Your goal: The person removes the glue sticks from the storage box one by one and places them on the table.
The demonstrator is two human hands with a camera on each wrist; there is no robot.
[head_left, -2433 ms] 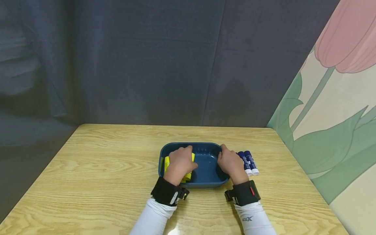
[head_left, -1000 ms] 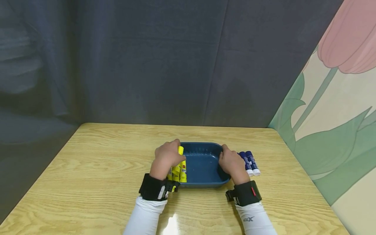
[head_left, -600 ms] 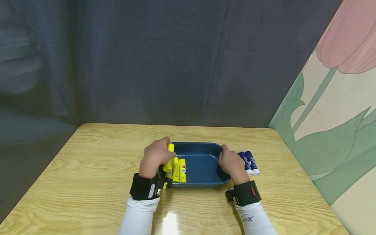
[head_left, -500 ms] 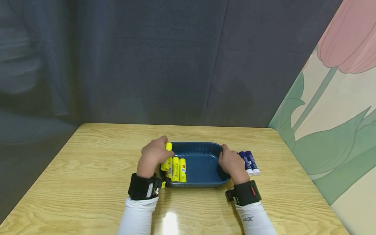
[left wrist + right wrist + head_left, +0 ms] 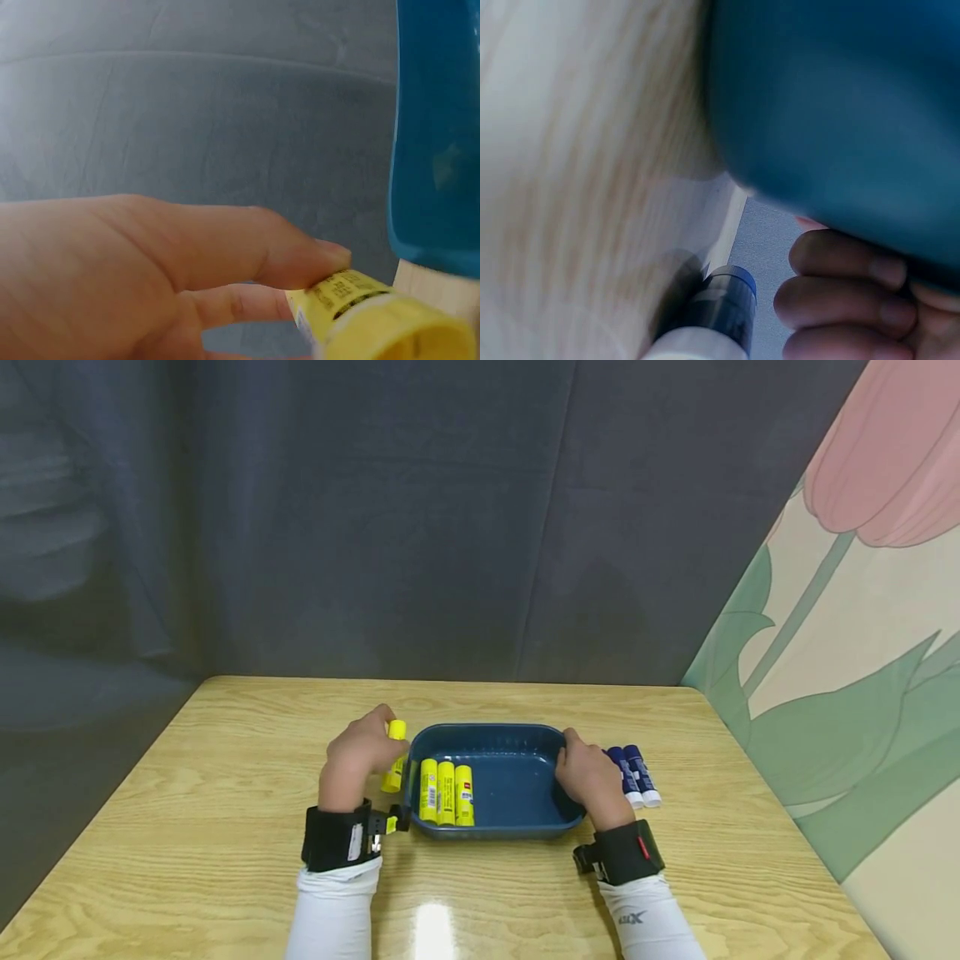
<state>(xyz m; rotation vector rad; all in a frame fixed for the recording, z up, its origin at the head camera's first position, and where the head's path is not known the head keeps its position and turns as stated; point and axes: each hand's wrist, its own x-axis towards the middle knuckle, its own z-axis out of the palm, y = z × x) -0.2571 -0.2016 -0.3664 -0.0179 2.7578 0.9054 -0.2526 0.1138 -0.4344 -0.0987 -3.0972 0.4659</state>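
My left hand [image 5: 362,750] pinches a yellow glue stick [image 5: 393,777] just outside the left end of the blue tray [image 5: 513,832]. In the left wrist view the thumb presses on that glue stick [image 5: 349,300], with a finger behind it. Three yellow glue sticks [image 5: 446,793] lie side by side in the tray's left part. My right hand [image 5: 591,775] grips the tray's right end at the rim; in the right wrist view its curled fingers [image 5: 847,300] are at the tray's outer wall [image 5: 825,127].
Dark blue glue sticks [image 5: 634,774] with white ends lie on the wooden table [image 5: 262,777] just right of the tray, partly covered by my right hand. A dark curtain [image 5: 420,527] hangs behind the table, and a flower-patterned wall [image 5: 855,727] stands at the right.
My left hand has moved left out of the tray with a yellow glue stick, uncovering the three inside. The right hand and the tray have stayed in place.
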